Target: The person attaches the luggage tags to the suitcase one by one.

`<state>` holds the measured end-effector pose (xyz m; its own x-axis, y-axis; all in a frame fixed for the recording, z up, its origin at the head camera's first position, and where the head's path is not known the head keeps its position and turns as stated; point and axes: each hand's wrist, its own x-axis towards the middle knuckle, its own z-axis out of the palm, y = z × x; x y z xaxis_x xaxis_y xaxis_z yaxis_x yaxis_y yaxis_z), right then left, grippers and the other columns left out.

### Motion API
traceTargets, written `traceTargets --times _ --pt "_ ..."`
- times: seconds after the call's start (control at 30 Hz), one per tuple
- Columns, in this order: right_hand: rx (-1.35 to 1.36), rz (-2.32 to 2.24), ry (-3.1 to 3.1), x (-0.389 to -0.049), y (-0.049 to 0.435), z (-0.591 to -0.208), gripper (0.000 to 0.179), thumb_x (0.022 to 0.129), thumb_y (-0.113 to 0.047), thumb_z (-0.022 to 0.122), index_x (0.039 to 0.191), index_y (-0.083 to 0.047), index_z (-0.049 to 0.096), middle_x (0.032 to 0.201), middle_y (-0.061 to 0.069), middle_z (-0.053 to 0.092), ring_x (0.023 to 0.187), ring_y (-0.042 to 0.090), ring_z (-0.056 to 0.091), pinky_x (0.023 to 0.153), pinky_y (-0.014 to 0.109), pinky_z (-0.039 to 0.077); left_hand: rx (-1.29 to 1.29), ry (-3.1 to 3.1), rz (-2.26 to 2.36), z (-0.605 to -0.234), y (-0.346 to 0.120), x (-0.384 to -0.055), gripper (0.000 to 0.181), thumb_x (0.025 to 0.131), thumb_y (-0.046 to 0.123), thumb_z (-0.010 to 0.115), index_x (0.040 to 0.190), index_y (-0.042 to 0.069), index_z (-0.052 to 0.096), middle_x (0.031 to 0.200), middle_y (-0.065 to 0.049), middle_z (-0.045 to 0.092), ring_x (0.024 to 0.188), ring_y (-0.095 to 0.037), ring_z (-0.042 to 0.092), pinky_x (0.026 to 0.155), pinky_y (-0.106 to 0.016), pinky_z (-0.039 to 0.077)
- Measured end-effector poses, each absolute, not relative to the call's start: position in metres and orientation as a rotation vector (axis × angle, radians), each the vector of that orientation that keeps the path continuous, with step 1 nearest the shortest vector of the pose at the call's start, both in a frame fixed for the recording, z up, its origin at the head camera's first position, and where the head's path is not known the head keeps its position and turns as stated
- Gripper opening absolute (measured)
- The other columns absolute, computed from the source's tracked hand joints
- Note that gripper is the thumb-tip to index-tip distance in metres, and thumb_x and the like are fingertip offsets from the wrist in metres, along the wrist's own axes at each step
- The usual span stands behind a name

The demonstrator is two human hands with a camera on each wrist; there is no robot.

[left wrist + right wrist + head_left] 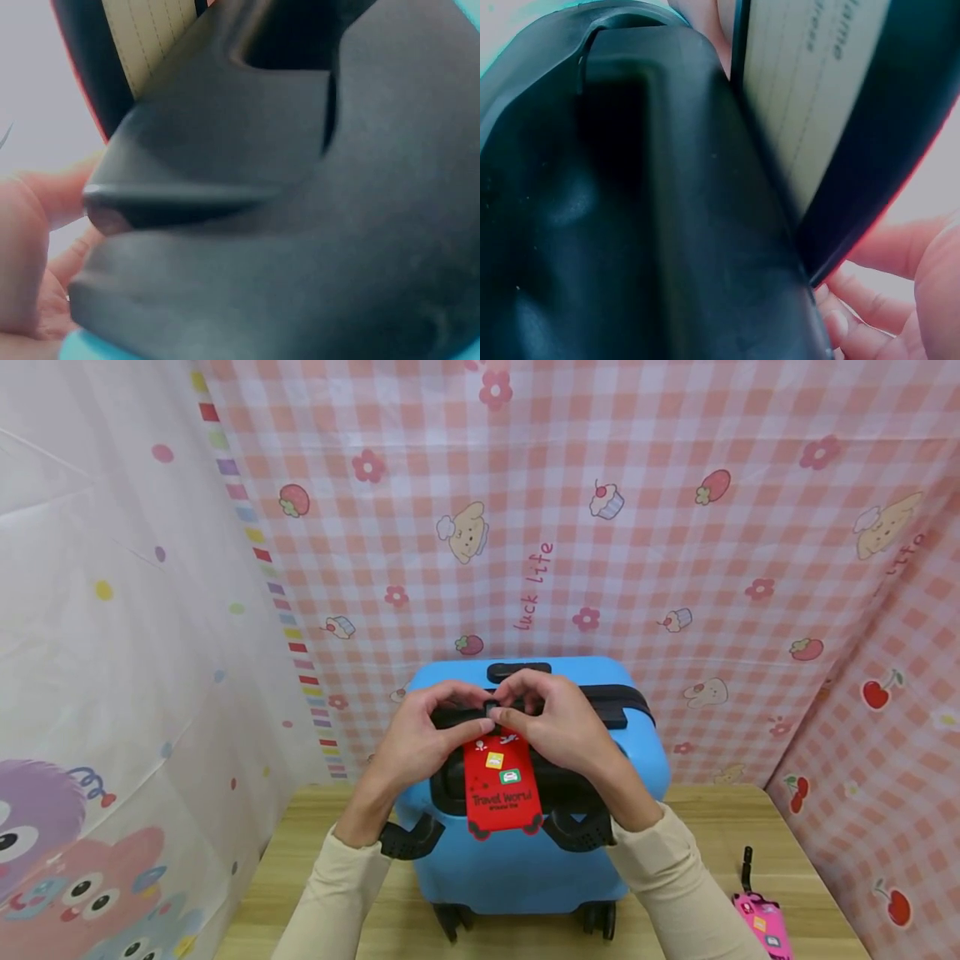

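Observation:
A red luggage tag [502, 787] with a travel print hangs over the front of a blue suitcase [525, 872]. Its short black strap [491, 704] lies at the suitcase's black handle [611, 718]. My left hand [423, 731] pinches the strap from the left, thumb and fingers meeting at it. From the other side, my right hand [562, 720] pinches the strap end by the tag's top. In the right wrist view, the tag's cream name card [802, 105] faces the suitcase; the right hand [930, 292] is beside it. The fingers partly hide the strap.
A pink luggage tag [762, 927] with a black strap lies on the wooden table [322, 852], right of the suitcase. Behind stands a pink checked curtain [570, 543]; a white printed curtain [135, 635] hangs at left. The suitcase stands on black wheels [598, 918].

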<state>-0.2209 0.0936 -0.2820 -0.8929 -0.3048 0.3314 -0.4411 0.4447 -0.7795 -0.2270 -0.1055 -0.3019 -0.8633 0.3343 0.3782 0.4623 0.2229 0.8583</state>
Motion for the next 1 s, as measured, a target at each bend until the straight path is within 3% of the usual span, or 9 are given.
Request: traceTargets --times 1.0 --pt "0.708 1.437 -2.519 -0.2199 0.0956 -0.2850 0.011 0.093 -0.019 0.071 0.101 -0.013 0.067 0.082 0.003 0.060 0.068 0.022 0.051 0.058 0.032 0.043 -0.783 -2.390 -1.657 -0.3032 -0.1059 -0.2272 0.022 0.090 0.013 0.072 0.112 0.013 0.070 0.105 -0.003 0.069 0.095 -0.020 0.063 0.084 -0.041 0.054"
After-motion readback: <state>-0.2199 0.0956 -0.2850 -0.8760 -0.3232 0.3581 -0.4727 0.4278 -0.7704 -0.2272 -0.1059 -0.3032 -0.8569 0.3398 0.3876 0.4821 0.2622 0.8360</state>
